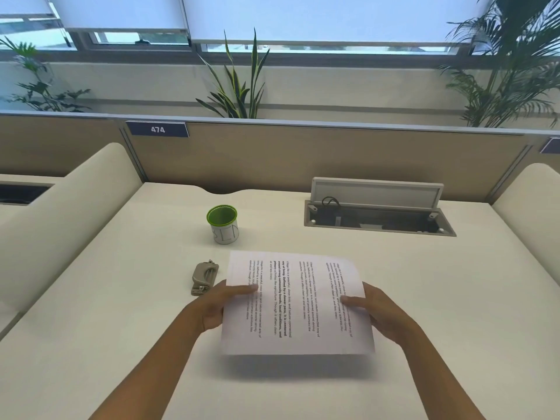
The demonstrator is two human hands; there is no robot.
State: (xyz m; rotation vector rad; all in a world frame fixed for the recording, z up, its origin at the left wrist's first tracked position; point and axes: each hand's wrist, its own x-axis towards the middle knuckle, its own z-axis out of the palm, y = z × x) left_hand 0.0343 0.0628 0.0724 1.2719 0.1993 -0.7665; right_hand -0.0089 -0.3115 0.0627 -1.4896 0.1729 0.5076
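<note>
A printed sheet of paper (295, 301) is held above the desk (121, 313), its text running sideways and its shadow falling on the surface below. My left hand (216, 306) pinches the sheet's left edge, thumb on top and fingers underneath. My right hand (380, 315) pinches the right edge the same way. A small grey hole punch (204, 277) lies on the desk just left of the paper, beside my left hand.
A white cup with a green rim (222, 224) stands behind the paper. An open cable hatch (378, 218) with its lid raised sits at the back right. Cream side dividers flank the desk, and a brown partition labelled 474 (158, 129) closes off the back.
</note>
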